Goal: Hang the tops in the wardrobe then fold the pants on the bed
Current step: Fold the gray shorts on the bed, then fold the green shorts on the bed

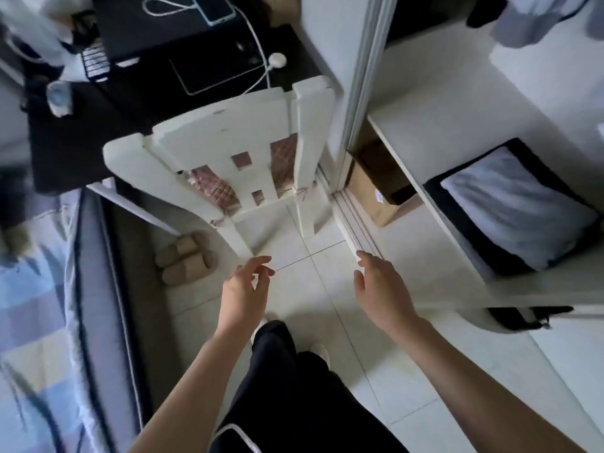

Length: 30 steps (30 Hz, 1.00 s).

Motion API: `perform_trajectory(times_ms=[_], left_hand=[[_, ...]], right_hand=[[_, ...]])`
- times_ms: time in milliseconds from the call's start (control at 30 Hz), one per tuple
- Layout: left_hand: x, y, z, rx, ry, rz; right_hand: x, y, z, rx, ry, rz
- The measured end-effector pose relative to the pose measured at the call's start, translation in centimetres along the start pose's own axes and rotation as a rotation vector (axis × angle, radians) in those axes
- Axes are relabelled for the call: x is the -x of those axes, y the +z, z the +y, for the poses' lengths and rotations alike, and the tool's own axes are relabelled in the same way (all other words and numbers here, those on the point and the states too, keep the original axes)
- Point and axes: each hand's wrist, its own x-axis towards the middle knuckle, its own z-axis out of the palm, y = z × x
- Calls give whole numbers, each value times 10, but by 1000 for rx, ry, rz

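the wardrobe (441, 103) stands open on the right, and a grey-blue top (529, 24) hangs already at its upper edge, only partly in view. so at least one top seems to be hung; if more tops wait somewhere, i cannot tell, because none is visible outside the wardrobe. on a lower shelf lies a folded grey cloth inside a black box (519, 207). the bed (39, 289) is at the left border, with a blue and lilac checked cover. no loose pants can be seen on it in this view, so the folding part looks not yet started, in my judgement.

both hands are empty and well apart from each other. the left hand (243, 289) has loosely bent fingers which hold nothing. the right hand (380, 286) is flat and relaxed, near the sliding rail of the wardrobe, not touching it as far as i see.

further out stands a white chair (222, 135) with a quilted cushion, beside it a pair of beige slippers (184, 259) on the tiled floor, and behind it a dark desk (81, 142) with a laptop and a white cable.
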Motion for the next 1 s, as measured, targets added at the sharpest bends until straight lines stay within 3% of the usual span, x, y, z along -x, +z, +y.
perform_trajectory(times_ms=[367,600,1000], left_hand=[[192,-91,-117,209,-419,467],[329,-133,-201,355,-653,741],[573,-205,-349,469,-941,1021]], right_hand=[[77,77,-172,25,-465,-433],[134,137,-289,-25,-580,-486],[377,276,-412,90,-867,-737]])
